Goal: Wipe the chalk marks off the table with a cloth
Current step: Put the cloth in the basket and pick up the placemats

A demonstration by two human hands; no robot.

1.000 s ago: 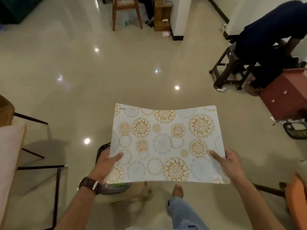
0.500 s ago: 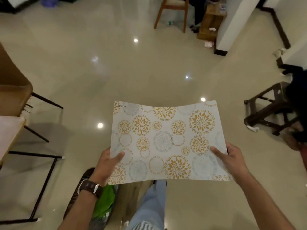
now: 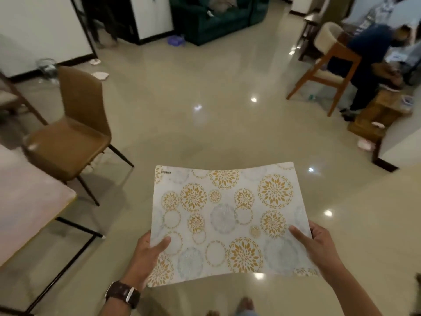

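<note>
A home's open living/dining rm: glossy beige tile floor (image 3: 205, 87), dark green sofa (image 3: 218, 17) at the far wall, tan dining chair (image 3: 75, 124) beside a pale table (image 3: 27, 201), person seated on a wooden chair (image 3: 328, 65) at right.

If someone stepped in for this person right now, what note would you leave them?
Left hand: grips the near left edge of the patterned placemat, thumb on top.
Right hand: grips its right edge the same way.
The placemat is held flat in the air over the floor. The table is at the left.
Done: no wiping shows yet; no cloth in view.
Left: find the cloth, wipe the chalk marks off.
</note>
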